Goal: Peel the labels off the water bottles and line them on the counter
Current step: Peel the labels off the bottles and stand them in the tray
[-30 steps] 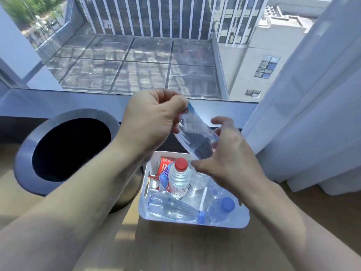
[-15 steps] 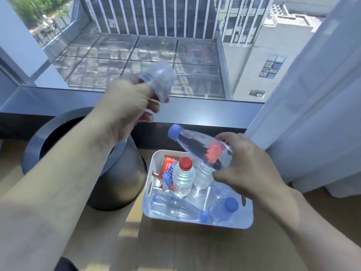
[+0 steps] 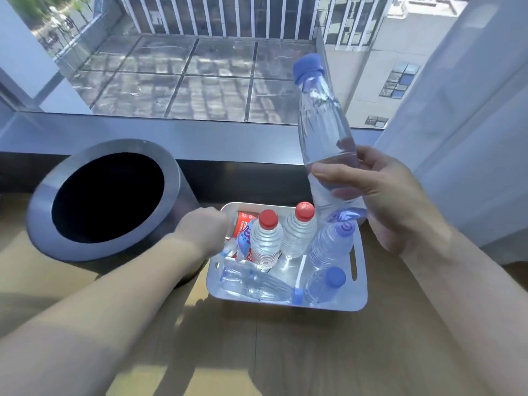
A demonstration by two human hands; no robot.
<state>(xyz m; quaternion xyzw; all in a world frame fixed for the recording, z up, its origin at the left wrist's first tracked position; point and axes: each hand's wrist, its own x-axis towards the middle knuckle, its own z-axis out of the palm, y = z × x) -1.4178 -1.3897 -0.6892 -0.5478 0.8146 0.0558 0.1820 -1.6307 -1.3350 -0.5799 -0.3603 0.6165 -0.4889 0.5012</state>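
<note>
A bare bottle (image 3: 325,132) with a blue cap is being held upright in the right hand (image 3: 380,195), whose fingers are wrapped firmly around its lower half; no label is seen on it. Its long axis is standing nearly vertical, cap up, and the window ledge (image 3: 183,138) is lying just behind and to the left of it, so this hand is judged the nearer one for setting it down there. The ledge is looking free along its length, with the curtain (image 3: 463,115) close on the right. The left hand (image 3: 204,227) is being lowered into the white bin (image 3: 360,281), at the labelled bottles (image 3: 243,232) by its left wall; whether its fingers are closed on anything cannot be told. The trash can (image 3: 108,195) is standing just beside that arm, with little room between.
</note>
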